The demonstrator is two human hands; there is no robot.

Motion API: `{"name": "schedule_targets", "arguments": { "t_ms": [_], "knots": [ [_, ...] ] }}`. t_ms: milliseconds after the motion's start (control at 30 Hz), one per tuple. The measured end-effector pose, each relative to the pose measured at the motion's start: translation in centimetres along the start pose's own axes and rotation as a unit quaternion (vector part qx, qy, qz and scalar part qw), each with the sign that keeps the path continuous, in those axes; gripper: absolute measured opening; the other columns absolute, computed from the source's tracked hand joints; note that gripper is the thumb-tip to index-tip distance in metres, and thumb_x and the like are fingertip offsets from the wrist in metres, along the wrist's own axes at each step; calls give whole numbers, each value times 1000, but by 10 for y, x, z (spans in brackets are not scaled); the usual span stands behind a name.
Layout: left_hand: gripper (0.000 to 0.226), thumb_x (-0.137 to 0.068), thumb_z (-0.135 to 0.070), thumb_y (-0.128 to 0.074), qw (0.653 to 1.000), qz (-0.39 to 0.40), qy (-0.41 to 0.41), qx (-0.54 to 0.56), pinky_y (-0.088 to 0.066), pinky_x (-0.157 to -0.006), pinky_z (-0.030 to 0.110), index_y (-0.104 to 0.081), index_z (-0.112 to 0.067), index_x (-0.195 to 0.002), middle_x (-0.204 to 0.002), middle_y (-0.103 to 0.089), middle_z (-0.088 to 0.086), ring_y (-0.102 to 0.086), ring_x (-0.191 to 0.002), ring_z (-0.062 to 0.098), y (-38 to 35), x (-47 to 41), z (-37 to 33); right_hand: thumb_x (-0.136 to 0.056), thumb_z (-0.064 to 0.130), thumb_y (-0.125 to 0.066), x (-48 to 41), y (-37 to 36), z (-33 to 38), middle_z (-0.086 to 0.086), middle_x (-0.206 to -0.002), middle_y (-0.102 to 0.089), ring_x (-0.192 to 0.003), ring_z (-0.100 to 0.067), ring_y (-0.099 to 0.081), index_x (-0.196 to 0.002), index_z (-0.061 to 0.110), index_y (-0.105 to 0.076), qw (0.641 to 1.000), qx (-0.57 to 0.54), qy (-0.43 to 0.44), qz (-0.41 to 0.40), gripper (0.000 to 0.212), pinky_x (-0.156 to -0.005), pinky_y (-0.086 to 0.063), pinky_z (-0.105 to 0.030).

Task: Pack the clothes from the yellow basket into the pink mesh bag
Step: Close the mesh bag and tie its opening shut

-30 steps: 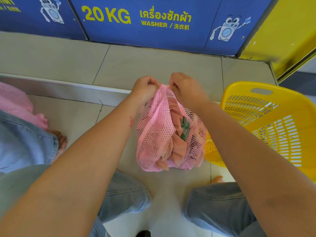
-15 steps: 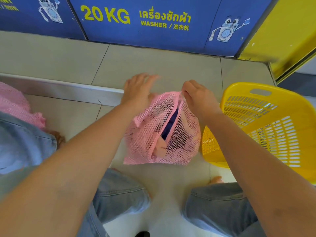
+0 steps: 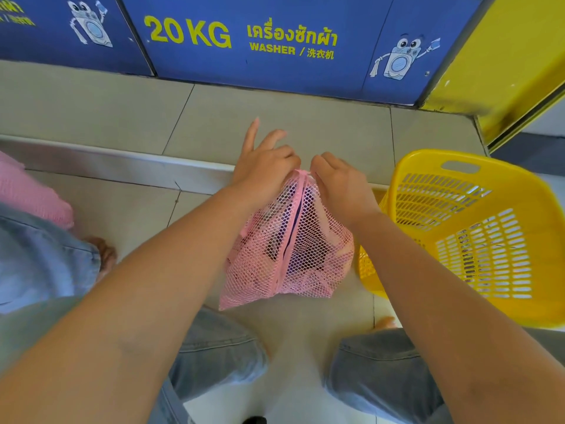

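The pink mesh bag (image 3: 284,243) stands on the tiled floor between my knees, bulging with pink and dark clothes that show through the netting. A pink zipper band runs down its middle, nearly closed. My left hand (image 3: 263,166) pinches the bag's top end, with two fingers sticking out. My right hand (image 3: 339,182) grips the top right beside it, at the zipper's end. The yellow basket (image 3: 470,228) sits to the right of the bag, touching it; no clothes show inside.
Blue washer panels (image 3: 260,41) marked 20 KG stand behind a raised tiled step (image 3: 122,160). A yellow panel (image 3: 504,56) rises at the far right. At the left, another person's denim sleeve (image 3: 39,258) and a second pink mesh bag (image 3: 27,194) are close by.
The bag was lifted and wide open a second ago; it dropped to the floor and its opening has closed along the zipper. My left hand let go, then took the top again.
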State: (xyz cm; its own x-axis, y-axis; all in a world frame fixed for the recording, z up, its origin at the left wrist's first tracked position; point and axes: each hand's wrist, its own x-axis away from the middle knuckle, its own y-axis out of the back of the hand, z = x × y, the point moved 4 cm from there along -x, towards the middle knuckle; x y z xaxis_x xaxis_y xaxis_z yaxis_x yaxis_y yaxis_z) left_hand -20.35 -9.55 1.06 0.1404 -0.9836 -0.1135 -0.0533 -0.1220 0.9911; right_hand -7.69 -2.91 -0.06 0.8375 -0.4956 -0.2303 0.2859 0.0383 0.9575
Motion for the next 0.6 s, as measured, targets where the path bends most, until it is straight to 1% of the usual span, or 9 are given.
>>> {"name": "schedule_targets", "arguments": {
  "t_ms": [67, 133, 233, 300, 367, 433, 500, 567, 600],
  "knots": [
    [16, -97, -26, -57, 1000, -3, 13, -2, 6, -121, 59, -72, -19, -102, -117, -70, -4, -33, -146, 28, 1, 2, 13, -86, -3, -59, 4, 0, -4, -9, -91, -57, -74, -24, -52, -95, 10, -52, 1000, 1, -14, 6, 17, -58, -29, -29],
    [14, -95, -26, -61, 998, -11, 56, -5, 4, -120, 62, -72, -19, -99, -113, -70, -4, -35, -143, 29, 0, 8, 36, -87, -3, -57, 10, -2, -12, -11, -92, -57, -78, -29, -55, -95, 9, -52, 999, -6, -31, 14, 16, -60, -29, -30],
    [16, -97, -28, -59, 991, 12, 133, -11, 3, -118, 63, -71, -18, -103, -115, -70, -3, -36, -140, 31, -6, 21, 58, -87, -4, -54, 14, -6, -15, -11, -93, -57, -79, -30, -56, -95, 9, -53, 999, -12, -39, 19, 16, -59, -30, -30],
    [17, -98, -26, -59, 988, 42, 150, -13, 1, -119, 64, -68, -22, -111, -122, -68, -3, -35, -141, 29, -11, 25, 54, -87, -5, -54, 11, -8, -13, -11, -92, -57, -78, -30, -55, -94, 8, -53, 999, -21, -44, 9, 15, -58, -30, -30],
    [34, -98, -25, -58, 989, 72, 131, 17, 0, -119, 63, -58, -28, -132, -142, -57, -4, -30, -145, 27, -17, 22, 41, -89, -3, -53, 8, -7, -11, -10, -91, -56, -76, -29, -54, -94, 8, -52, 998, -29, -48, -3, 12, -57, -32, -30],
    [53, -98, -33, -57, 989, 86, 101, 62, -1, -120, 62, -40, -35, -149, -157, -41, -5, -25, -149, 24, -20, 16, 25, -92, 1, -52, 7, -6, -8, -10, -90, -55, -76, -30, -55, -94, 7, -52, 999, -35, -28, -12, 6, -55, -35, -31],
    [52, -100, -37, -54, 989, 81, 85, 88, -2, -121, 62, -38, -41, -149, -160, -35, -5, -23, -150, 23, -18, 9, 10, -93, 5, -51, 10, -3, -6, -11, -89, -55, -77, -31, -55, -93, 6, -53, 999, -45, 1, -23, 2, -55, -34, -30],
    [44, -100, -32, -54, 991, 71, 70, 86, -5, -122, 59, -48, -37, -143, -158, -38, -3, -25, -148, 25, -16, 3, -2, -95, 8, -51, 13, -2, -5, -11, -89, -55, -78, -31, -55, -94, 6, -53, 998, -54, 8, -29, 3, -56, -34, -30],
    [39, -99, -28, -55, 993, 47, 70, 83, -12, -121, 56, -52, -32, -138, -153, -44, -1, -31, -145, 26, -14, 2, -6, -95, 9, -50, 14, -2, -5, -11, -90, -54, -79, -31, -55, -94, 6, -52, 998, -59, 4, -29, 3, -55, -35, -31]
  ]
}}
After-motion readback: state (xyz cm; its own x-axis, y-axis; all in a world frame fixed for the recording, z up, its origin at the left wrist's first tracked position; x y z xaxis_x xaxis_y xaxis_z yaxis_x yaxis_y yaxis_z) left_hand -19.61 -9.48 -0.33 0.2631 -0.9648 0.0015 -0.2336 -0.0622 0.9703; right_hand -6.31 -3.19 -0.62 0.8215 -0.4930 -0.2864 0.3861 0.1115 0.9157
